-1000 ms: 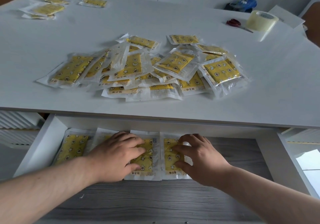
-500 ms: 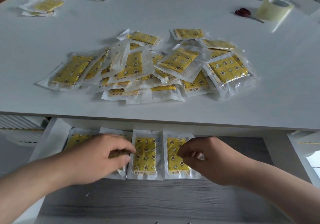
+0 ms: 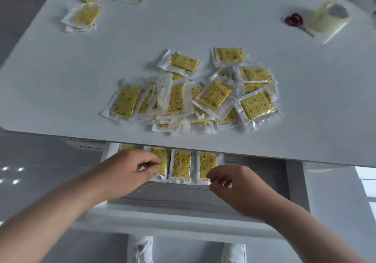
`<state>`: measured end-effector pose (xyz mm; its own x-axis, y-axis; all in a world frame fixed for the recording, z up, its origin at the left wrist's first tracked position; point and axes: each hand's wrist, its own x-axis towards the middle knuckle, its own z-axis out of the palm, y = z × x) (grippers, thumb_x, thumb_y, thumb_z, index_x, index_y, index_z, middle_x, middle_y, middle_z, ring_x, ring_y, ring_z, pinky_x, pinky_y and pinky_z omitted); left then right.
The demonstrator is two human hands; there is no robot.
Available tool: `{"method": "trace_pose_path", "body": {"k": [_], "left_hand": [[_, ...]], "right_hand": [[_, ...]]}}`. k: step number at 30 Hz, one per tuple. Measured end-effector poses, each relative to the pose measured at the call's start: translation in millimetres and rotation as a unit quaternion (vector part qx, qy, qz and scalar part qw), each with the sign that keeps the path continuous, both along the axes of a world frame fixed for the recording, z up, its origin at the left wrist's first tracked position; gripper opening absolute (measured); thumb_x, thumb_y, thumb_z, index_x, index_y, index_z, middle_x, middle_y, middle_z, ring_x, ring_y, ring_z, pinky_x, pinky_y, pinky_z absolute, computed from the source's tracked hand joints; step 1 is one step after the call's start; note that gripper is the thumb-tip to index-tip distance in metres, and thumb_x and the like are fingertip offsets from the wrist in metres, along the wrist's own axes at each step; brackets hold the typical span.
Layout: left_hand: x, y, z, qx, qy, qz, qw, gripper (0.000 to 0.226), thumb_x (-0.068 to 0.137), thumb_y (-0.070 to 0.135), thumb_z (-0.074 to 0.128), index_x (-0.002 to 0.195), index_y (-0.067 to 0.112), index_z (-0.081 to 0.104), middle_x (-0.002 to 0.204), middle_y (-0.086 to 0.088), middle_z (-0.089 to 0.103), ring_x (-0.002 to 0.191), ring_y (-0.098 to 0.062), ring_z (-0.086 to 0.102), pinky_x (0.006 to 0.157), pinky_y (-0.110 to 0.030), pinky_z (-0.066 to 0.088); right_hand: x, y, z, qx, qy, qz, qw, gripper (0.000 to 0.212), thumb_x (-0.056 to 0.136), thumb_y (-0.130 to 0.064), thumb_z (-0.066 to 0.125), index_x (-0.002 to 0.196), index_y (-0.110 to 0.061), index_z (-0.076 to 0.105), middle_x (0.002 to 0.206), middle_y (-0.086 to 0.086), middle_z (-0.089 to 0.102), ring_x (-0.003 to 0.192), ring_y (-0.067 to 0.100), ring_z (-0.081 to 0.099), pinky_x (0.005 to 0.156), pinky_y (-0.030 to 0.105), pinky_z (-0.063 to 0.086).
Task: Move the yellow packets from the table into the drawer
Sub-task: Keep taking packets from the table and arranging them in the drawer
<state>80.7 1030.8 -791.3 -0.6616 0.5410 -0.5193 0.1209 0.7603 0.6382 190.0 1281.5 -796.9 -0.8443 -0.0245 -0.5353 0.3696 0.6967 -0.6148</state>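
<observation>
Yellow packets (image 3: 215, 96) lie heaped on the counter (image 3: 61, 79), a few more at its far left; four sit in a row in the drawer (image 3: 183, 199). Left hand (image 3: 130, 173) curls onto the second one, grip unclear. Right hand (image 3: 234, 183) loosely curled, empty, over the fourth.

Leftmost packet (image 3: 128, 147) (under left hand (image 3: 126, 173))
</observation>
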Motion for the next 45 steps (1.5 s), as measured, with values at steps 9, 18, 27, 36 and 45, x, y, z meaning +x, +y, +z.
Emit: {"method": "trace_pose_path", "body": {"k": [9, 18, 27, 36, 45], "left_hand": [[3.9, -33.8, 202.3, 0.066, -0.036, 0.159, 0.984, 0.020, 0.090, 0.016, 0.064, 0.090, 0.036, 0.068, 0.089, 0.023, 0.070, 0.081, 0.003, 0.065, 0.078, -0.020, 0.048], [-6.3, -67.9, 360.7, 0.111, 0.006, 0.175, 0.978, 0.022, 0.090, 0.014, 0.064, 0.090, 0.036, 0.065, 0.087, 0.010, 0.073, 0.084, 0.001, 0.065, 0.075, -0.012, 0.045], [19.7, -93.9, 476.7, 0.141, 0.071, 0.208, 0.965, 0.015, 0.091, 0.021, 0.062, 0.100, 0.032, 0.067, 0.101, 0.013, 0.069, 0.097, 0.000, 0.061, 0.077, -0.016, 0.042], [100.4, -113.4, 549.8, 0.180, 0.125, 0.272, 0.937, 0.019, 0.090, 0.013, 0.064, 0.094, 0.031, 0.067, 0.100, 0.006, 0.072, 0.093, 0.000, 0.065, 0.080, -0.015, 0.046], [144.5, -159.1, 580.2, 0.199, 0.177, 0.309, 0.913, 0.019, 0.091, 0.007, 0.061, 0.092, 0.024, 0.069, 0.095, 0.029, 0.068, 0.086, 0.011, 0.064, 0.070, 0.000, 0.045]], "right_hand": [[-5.7, -24.2, 211.5, -0.040, 0.011, -0.171, 0.984, 0.020, 0.089, -0.028, 0.065, 0.107, -0.028, 0.072, 0.090, -0.014, 0.073, 0.084, -0.003, 0.066, 0.073, 0.009, 0.046], [-21.9, -62.6, 390.2, -0.033, 0.064, -0.213, 0.974, 0.021, 0.090, -0.024, 0.063, 0.109, -0.024, 0.070, 0.086, -0.018, 0.068, 0.081, -0.003, 0.064, 0.065, 0.007, 0.043], [-2.3, -78.4, 507.1, -0.018, 0.145, -0.158, 0.977, 0.021, 0.090, -0.027, 0.062, 0.110, -0.027, 0.069, 0.092, -0.018, 0.069, 0.086, 0.001, 0.067, 0.074, 0.012, 0.050], [35.7, -86.9, 554.1, -0.042, 0.211, -0.096, 0.972, 0.018, 0.091, -0.028, 0.062, 0.106, -0.032, 0.070, 0.093, -0.022, 0.070, 0.085, -0.005, 0.065, 0.081, 0.019, 0.054], [44.0, -125.5, 578.7, -0.061, 0.219, -0.020, 0.974, 0.023, 0.093, -0.028, 0.058, 0.115, -0.028, 0.067, 0.103, -0.016, 0.069, 0.093, -0.003, 0.063, 0.075, 0.012, 0.048]]}}
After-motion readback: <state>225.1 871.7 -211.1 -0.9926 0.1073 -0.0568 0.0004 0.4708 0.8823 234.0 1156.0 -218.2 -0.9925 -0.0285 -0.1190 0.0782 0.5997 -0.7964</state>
